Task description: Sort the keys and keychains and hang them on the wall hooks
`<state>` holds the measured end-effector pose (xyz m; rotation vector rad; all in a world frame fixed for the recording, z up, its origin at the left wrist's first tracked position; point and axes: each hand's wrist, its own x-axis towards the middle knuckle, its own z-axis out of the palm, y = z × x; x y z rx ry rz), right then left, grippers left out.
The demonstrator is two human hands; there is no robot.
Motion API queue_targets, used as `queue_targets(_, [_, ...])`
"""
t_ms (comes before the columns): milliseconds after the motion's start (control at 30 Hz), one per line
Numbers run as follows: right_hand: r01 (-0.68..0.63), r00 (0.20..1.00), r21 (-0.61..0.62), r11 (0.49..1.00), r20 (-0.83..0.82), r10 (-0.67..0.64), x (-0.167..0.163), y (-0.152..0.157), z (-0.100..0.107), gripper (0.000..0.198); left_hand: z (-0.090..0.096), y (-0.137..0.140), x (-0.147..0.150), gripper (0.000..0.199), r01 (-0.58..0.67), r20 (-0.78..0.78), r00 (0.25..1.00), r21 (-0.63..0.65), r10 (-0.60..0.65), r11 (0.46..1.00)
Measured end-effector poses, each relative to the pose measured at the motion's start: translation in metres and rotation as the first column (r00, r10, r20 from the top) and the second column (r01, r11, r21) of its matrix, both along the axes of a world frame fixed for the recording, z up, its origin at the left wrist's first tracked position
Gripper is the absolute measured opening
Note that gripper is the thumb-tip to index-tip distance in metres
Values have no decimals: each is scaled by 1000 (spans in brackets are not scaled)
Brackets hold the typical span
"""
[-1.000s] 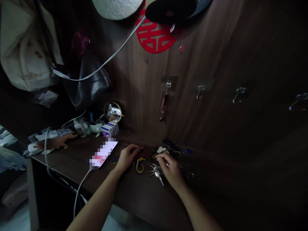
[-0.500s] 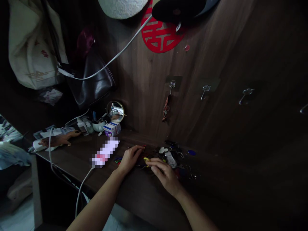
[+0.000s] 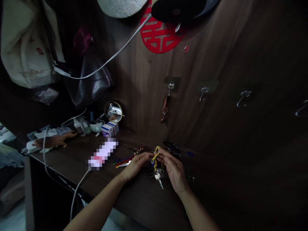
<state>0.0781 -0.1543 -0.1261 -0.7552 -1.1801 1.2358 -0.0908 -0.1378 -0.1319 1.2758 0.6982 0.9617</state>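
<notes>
My right hand is closed on the looped yellow cord of a key bunch, raised a little over the shelf top. A silver key with a white head hangs from it among darker keys. My left hand meets the bunch from the other side, its fingertips closed at the cord beside a small blue piece; the exact grip is partly hidden. By my left wrist lies a multicoloured braided cord with keys. Behind my right hand are more dark keys and a blue tag.
A blurred-out phone on a white cable lies left of my hands. Farther left are a small box, a round mirror, bottles and a brown animal figure. Wall hooks line the panel, one holding a reddish keyring.
The yellow cord has been lifted with its keys, which now dangle between my hands. My left hand has moved right to it, uncovering the multicoloured cord. The view has shifted slightly.
</notes>
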Motion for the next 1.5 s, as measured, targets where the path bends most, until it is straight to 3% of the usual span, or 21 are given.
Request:
queue_targets(133, [19,1000,-35,999,-15,-19,1,1,4,35,0,-1,2,40,86,101,992,-85,-77,993])
queue_targets(333, [88,995,-34,995,45,-87,4,9,-6,34,0,-2,5,49,50,116,992,-78,-41,996])
queue_targets(467, [217,935,123,968,260,-243,5,15,-16,31,-3,-1,5,47,15,94,995,-21,-13,1000])
queue_targets(600, [301,811,350,887,397,-431,6,17,-20,21,-4,0,3,43,-62,38,997,39,61,997])
queue_targets(867, [345,726,393,852,463,-508,10,14,-13,14,1,-1,2,41,-145,-78,985,98,152,985])
queue_targets(1000, [365,801,286,886,388,-456,9,14,-7,21,0,1,3,37,-177,-56,982,99,183,979])
queue_targets(1100, [291,940,-19,956,192,-282,7,13,-3,25,-4,5,2,36,-238,-52,968,106,244,966])
queue_targets(1200, [121,985,-240,963,-91,-146,6,11,1,22,-9,9,3,36,-249,-57,965,106,256,963])
queue_targets(1333, [31,958,-285,958,-265,-110,1,5,8,16,-13,12,4,35,-224,-78,969,119,234,967])
queue_targets(1500, [-58,962,-211,976,-274,-2,-6,-3,22,16,-13,10,5,38,-180,-152,967,165,205,970])
